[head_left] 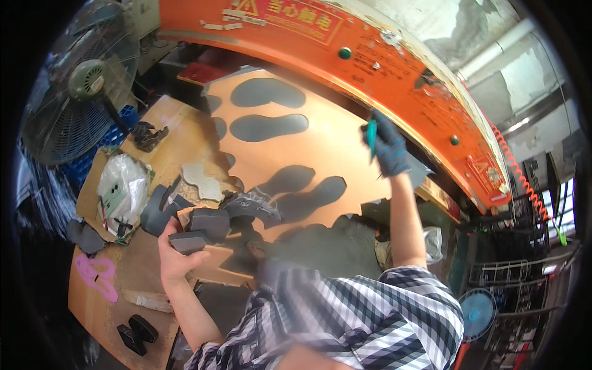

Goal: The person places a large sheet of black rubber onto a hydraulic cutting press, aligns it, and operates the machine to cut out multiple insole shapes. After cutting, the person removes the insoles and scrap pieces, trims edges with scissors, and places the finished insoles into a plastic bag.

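Note:
My left hand (pixel 174 258) is bare and closed around a stack of dark grey foam-like pieces (pixel 209 223) at the left of the work surface. Up at the far right, beside the orange machine, my right hand (pixel 392 150) wears a dark blue glove. A slim teal object (pixel 372 137) is gripped in it; its kind is unclear. Between my hands spreads a tan sheet (pixel 333 139) with dark sole shapes, whether cut-outs or pieces I cannot tell. A grey, irregular piece (pixel 253 205) lies just right of the held stack.
An orange machine beam (pixel 382 80) crosses the back. At left stand a fan (pixel 86 83) and an open box (pixel 114 197) holding a plastic bag. Black blocks (pixel 137 333) and a pink cut-out (pixel 97 276) lie on the wooden table (pixel 92 311). Another fan (pixel 478 313) is lower right.

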A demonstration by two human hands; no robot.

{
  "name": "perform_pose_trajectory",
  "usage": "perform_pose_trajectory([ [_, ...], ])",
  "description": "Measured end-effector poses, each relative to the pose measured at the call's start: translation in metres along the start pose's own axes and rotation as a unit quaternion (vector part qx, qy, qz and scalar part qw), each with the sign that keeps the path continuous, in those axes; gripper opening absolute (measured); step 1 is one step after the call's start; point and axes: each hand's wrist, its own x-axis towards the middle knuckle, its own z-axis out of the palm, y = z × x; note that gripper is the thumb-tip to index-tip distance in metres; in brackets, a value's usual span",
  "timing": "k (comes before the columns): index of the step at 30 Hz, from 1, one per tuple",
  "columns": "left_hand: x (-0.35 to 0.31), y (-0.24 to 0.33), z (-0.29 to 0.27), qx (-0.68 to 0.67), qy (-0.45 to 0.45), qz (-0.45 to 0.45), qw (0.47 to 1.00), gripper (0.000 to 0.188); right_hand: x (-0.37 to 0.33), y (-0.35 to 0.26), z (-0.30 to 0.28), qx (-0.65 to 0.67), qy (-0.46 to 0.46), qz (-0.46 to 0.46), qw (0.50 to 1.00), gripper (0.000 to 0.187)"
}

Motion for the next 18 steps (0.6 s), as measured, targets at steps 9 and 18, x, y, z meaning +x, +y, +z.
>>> perform_pose_trajectory([
  [9, 0.017, 0.019, 0.063, 0.158, -0.004, -0.025, 0.987, 0.084, 0.191, 0.011, -0.243, -0.5, 0.202, -0.166, 0.826, 0.05],
  [18, 0.014, 0.048, 0.143, 0.173, -0.002, 0.009, 0.985, 0.072, 0.365, 0.085, -0.365, -0.431, 0.01, 0.073, 0.899, 0.059],
])
